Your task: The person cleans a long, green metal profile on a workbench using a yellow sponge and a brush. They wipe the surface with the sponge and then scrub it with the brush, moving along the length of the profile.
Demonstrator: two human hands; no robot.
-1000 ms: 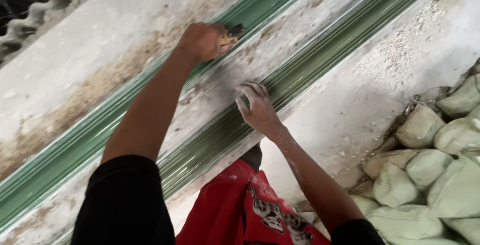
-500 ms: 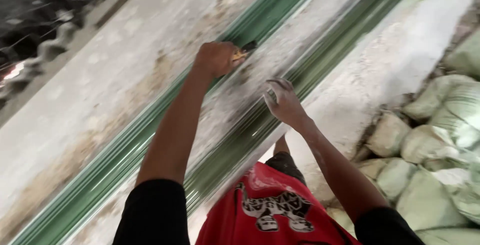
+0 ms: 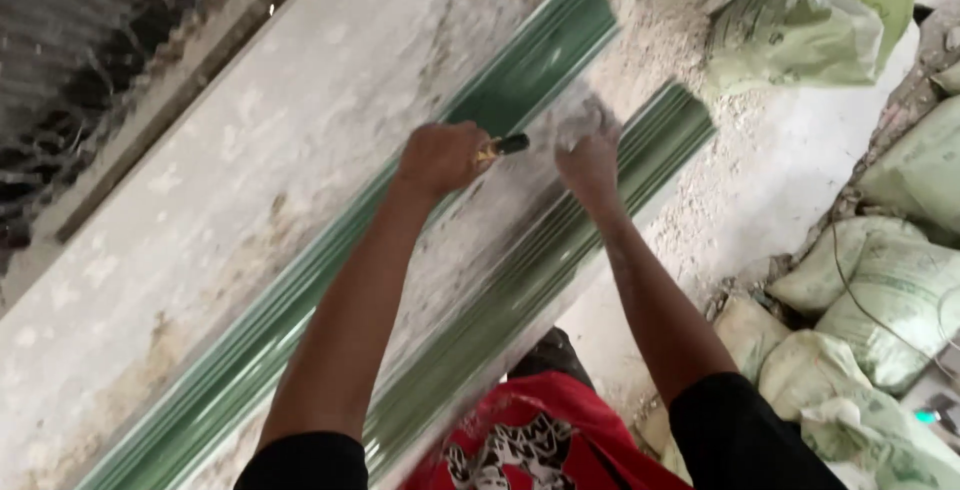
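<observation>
Scraping step, judged under way: left hand (image 3: 440, 158) clenched on small dark-tipped tool (image 3: 505, 145), right hand (image 3: 590, 162) pressed, fingers closed, on dusty long green moulded panel (image 3: 500, 280) lying diagonally across concrete floor (image 3: 200, 200); next, steady downward pressure along groove.

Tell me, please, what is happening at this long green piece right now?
A person leans over a long green ribbed moulding lying on a pale slab. The left hand is closed around a small tool with a yellowish and black end, held against the dusty flat strip between the green ridges. The right hand presses on that same strip beside it, near the far end of the piece. Pale green sacks are piled to the right, with loose sandy rubble beyond.
</observation>
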